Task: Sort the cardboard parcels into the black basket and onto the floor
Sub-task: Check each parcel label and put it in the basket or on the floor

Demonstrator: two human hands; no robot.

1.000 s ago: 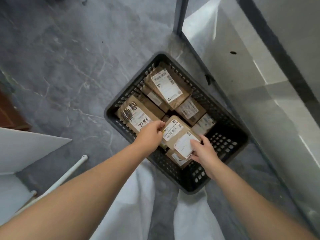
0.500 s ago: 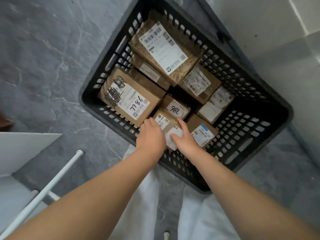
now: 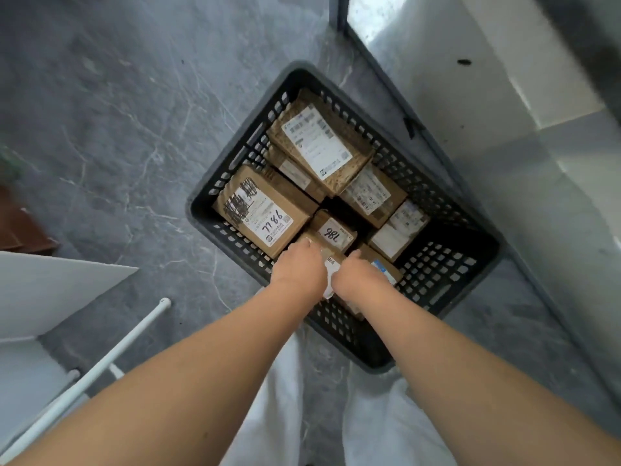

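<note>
1. Cardboard fills my grip: left hand (image 3: 299,267) and right hand (image 3: 356,280) curl around one small parcel (image 3: 331,269) at the near wall of the black basket (image 3: 447,280).
2. I'd seat it flat beside the "986" parcel (image 3: 332,230), then let go.
3. Other parcels crowd the basket's left and far sides.
4. Grey marbled floor (image 3: 117,129) surrounds it; a pale wall (image 3: 504,163) stands to the right.

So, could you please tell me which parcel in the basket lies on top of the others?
The speckled parcel with the large white label, at the far corner of the black basket; it overlaps the plain brown boxes beneath it.
</note>
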